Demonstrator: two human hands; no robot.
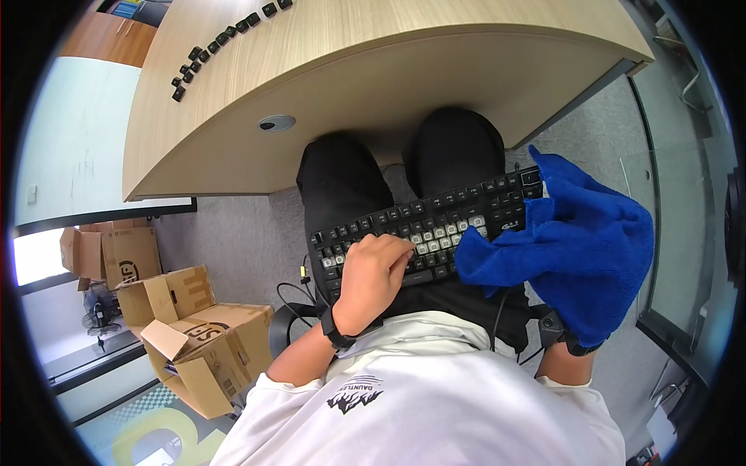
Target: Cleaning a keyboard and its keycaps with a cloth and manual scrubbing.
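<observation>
A black keyboard (420, 225) lies slantwise across my lap. Several of its middle keys are without their black caps and show pale switch housings (447, 238). My left hand (371, 272) rests over the left-middle part of the keyboard, fingers curled down and pressed together at the keys. Whatever is between the fingertips is hidden. A blue cloth (590, 233) drapes over my right hand and covers the keyboard's lower right part. Only the right wrist and forearm (566, 363) come out below the cloth; the fingers are out of sight.
Loose black keycaps (221, 37) lie in a curved row on the wooden desk (373, 19), whose edge is just beyond my knees. Open cardboard boxes (225, 342) stand on the floor at left. A cable (291, 291) hangs beside my left leg. Glass panels (684, 217) run along the right.
</observation>
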